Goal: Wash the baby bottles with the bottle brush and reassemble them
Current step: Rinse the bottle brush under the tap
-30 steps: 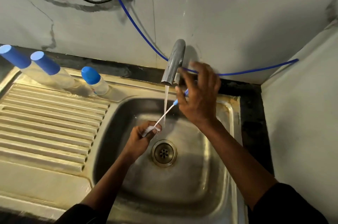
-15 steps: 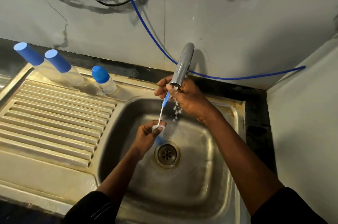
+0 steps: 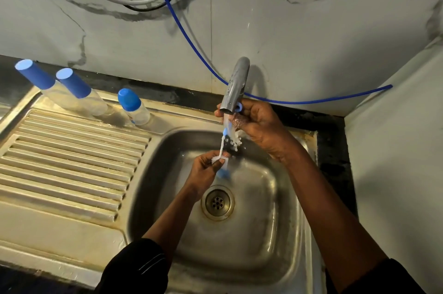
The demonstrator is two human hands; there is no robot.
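Note:
A thin bottle brush (image 3: 222, 146) with a blue handle, white stem and blue tip hangs over the steel sink (image 3: 275, 233). My right hand (image 3: 256, 123) grips its handle right under the tap (image 3: 236, 85), where water runs and splashes. My left hand (image 3: 206, 169) pinches the white bristles lower down, with the blue tip poking out below my fingers. Three capped baby bottles stand at the back of the drainboard: two tall ones (image 3: 45, 87) (image 3: 81, 94) and a short one (image 3: 134, 107), each with a blue cap.
The ribbed drainboard (image 3: 72, 161) lies left of the basin, the drain (image 3: 217, 202) at its middle. A blue hose (image 3: 191, 49) and black and white cables hang on the marble wall behind. A white wall closes off the right side.
My right hand stays at the spout with the brush handle, and the brush hangs more upright under the running water. My left hand keeps its pinch on the bristles. The view has shifted slightly.

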